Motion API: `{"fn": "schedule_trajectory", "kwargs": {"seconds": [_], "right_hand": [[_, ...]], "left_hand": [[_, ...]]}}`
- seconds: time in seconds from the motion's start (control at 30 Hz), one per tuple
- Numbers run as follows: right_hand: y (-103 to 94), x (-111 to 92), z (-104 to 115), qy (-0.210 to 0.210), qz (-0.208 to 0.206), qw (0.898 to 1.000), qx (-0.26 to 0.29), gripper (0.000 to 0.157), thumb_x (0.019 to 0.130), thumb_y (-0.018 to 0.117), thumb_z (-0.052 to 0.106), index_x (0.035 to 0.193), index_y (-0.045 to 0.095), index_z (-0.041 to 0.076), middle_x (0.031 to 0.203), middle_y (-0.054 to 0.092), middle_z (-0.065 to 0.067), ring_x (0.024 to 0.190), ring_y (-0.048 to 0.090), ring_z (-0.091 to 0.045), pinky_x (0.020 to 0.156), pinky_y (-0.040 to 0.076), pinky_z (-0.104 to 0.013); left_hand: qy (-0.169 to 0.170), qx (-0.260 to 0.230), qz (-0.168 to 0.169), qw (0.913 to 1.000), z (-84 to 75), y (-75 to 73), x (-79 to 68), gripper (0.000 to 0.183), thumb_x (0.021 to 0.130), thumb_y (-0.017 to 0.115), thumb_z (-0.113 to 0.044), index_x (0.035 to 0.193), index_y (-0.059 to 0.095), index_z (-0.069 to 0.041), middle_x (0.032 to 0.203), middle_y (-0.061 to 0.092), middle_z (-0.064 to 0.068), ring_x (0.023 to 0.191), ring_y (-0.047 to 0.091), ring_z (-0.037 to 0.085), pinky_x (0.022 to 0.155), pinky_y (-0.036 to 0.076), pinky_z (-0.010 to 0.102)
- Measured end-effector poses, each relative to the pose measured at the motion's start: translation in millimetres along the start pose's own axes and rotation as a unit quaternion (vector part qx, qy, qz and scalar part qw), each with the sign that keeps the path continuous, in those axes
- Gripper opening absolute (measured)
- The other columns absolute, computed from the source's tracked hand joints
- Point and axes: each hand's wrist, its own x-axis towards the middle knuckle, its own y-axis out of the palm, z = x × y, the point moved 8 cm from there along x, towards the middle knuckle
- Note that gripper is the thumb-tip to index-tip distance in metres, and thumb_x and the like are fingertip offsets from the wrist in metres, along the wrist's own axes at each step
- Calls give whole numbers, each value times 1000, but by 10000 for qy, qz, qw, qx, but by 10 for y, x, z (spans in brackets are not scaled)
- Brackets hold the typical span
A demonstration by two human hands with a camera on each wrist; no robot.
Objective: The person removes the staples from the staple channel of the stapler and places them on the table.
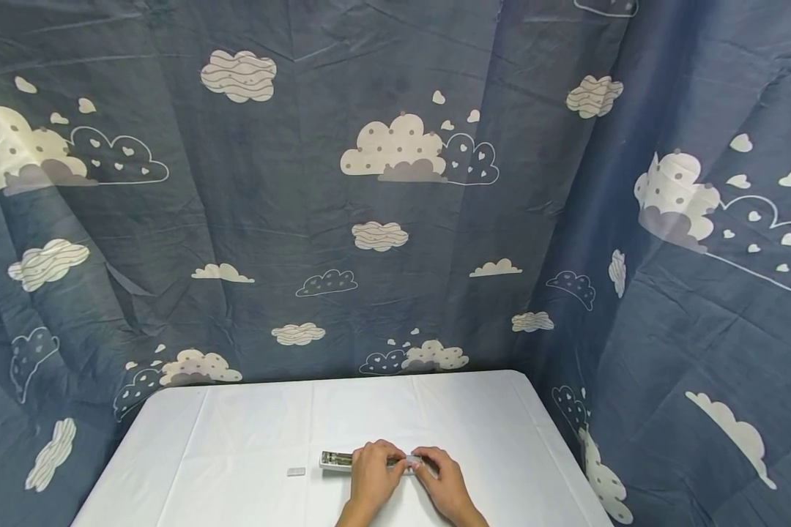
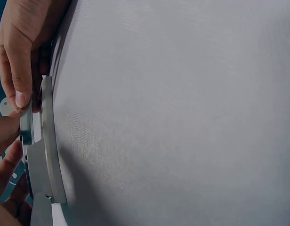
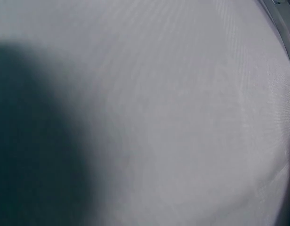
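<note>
A long, narrow grey device (image 1: 336, 460) lies across the white table, its upper side open over a dark, metallic-looking inside. My left hand (image 1: 373, 472) reaches over its middle and holds it, with thumb and fingertips near its right end. At that end my right hand (image 1: 444, 483) pinches with thumb and finger; a light grey part shows between the fingertips, and I cannot tell whether it is separate. In the left wrist view, the device's curved grey bar (image 2: 50, 141) stands beside the right hand (image 2: 22, 52) and the left fingers (image 2: 8, 172). Neither hand shows clearly in the right wrist view.
A small grey rectangular piece (image 1: 296, 472) lies on the white table (image 1: 250, 424), left of the device. Behind and to the right hangs a dark blue curtain (image 1: 422, 293) with a cloud print. In the right wrist view a grey bar (image 3: 281, 26) crosses the upper right corner.
</note>
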Motion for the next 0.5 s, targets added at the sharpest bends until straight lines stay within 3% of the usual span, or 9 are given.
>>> {"fn": "schedule_trajectory", "kwargs": {"seconds": [0.27, 0.5], "right_hand": [[-27, -12, 15, -220, -182, 9996, -13, 20, 97, 71, 36, 113, 73, 24, 115, 74, 9, 120, 66, -21, 109, 50, -46], [-15, -15, -3, -148, -90, 9998, -42, 22, 97, 69, 38, 114, 73, 25, 117, 73, 9, 120, 66, -20, 109, 50, -48]], "left_hand": [[-105, -115, -151, 9998, -6, 0, 25, 16, 72, 93, -28, 80, 79, -31, 87, 76, -13, 80, 64, 9, 80, 45, 39], [-261, -209, -242, 9991, -18, -18, 18, 16, 71, 93, -29, 78, 79, -31, 87, 76, -13, 80, 64, 9, 80, 43, 40]]}}
